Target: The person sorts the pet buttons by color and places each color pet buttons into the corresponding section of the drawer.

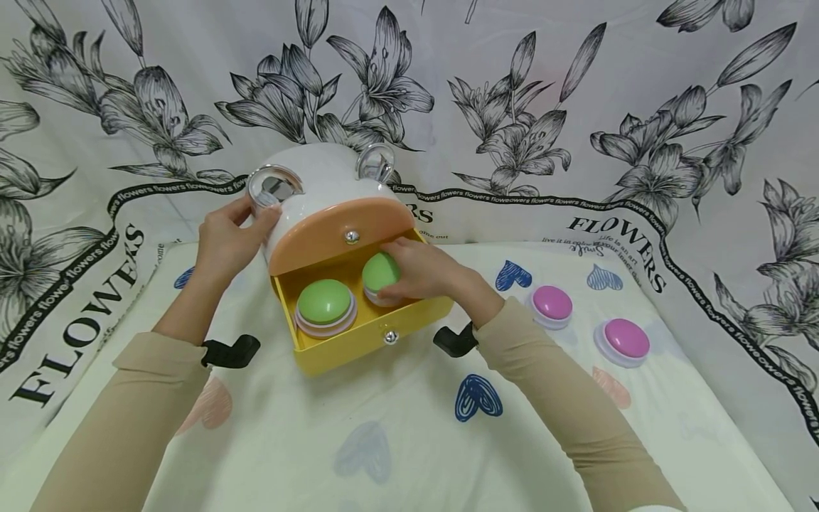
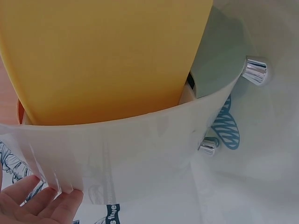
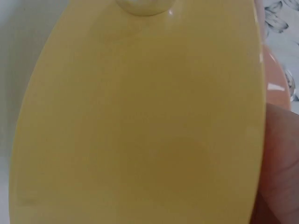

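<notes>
A white rounded box (image 1: 323,167) has an orange front (image 1: 345,231) and a yellow drawer (image 1: 348,352) pulled out below it. Fingertips of my left hand (image 1: 227,238) press on the box's left side, beside a chrome ring (image 1: 275,185); in the left wrist view they meet its white wall (image 2: 140,154). Inside the drawer, my right hand (image 1: 425,270) grips a small round green-lidded jar (image 1: 379,272), partly covering it. Another green-lidded jar (image 1: 324,304) sits to its left in the drawer. The drawer's yellow front (image 3: 140,116) fills most of the right wrist view, hiding the jars there.
Two pink-lidded jars, one nearer the box (image 1: 552,304) and one farther right (image 1: 623,340), stand on the heart-patterned cloth (image 1: 409,455). A flower-printed curtain (image 1: 441,163) hangs behind the box. Chrome feet (image 2: 256,70) stick out under the box.
</notes>
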Demonstrator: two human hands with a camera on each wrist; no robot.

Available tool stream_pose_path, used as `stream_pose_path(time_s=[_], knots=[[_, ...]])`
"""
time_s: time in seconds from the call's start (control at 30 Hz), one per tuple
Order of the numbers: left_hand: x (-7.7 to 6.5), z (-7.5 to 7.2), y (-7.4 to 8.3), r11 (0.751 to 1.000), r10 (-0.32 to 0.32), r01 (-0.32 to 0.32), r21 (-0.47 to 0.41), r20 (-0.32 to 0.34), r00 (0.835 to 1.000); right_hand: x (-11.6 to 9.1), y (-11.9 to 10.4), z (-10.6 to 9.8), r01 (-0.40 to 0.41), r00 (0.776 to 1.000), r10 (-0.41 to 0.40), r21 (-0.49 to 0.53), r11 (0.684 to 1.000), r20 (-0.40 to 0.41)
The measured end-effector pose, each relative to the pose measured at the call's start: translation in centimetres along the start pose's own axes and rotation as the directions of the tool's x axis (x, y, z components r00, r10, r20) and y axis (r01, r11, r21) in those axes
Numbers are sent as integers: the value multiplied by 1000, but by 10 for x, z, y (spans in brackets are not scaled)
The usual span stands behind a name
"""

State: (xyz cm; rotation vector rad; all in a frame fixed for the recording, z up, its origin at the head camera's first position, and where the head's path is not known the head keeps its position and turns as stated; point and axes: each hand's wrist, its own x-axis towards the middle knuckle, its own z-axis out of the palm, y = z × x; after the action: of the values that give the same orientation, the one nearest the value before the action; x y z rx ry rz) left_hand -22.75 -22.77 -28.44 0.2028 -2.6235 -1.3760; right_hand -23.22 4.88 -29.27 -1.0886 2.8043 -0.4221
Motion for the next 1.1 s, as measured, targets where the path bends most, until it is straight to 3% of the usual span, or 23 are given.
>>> stream_pose_path(time_s=[0.33,0.87,1.1], knots=[[0,1,1,1000,10,-10,2,-4,1000,7,0,5,-50,996,53,-40,998,78],[1,0,0,1000,16,-16,9,-4,1000,6,1,2,-51,978,66,-82,995,196],[1,0,-1,1000,9,-9,6,-5,1000,4,0,0,-32,981,41,-51,998,189]])
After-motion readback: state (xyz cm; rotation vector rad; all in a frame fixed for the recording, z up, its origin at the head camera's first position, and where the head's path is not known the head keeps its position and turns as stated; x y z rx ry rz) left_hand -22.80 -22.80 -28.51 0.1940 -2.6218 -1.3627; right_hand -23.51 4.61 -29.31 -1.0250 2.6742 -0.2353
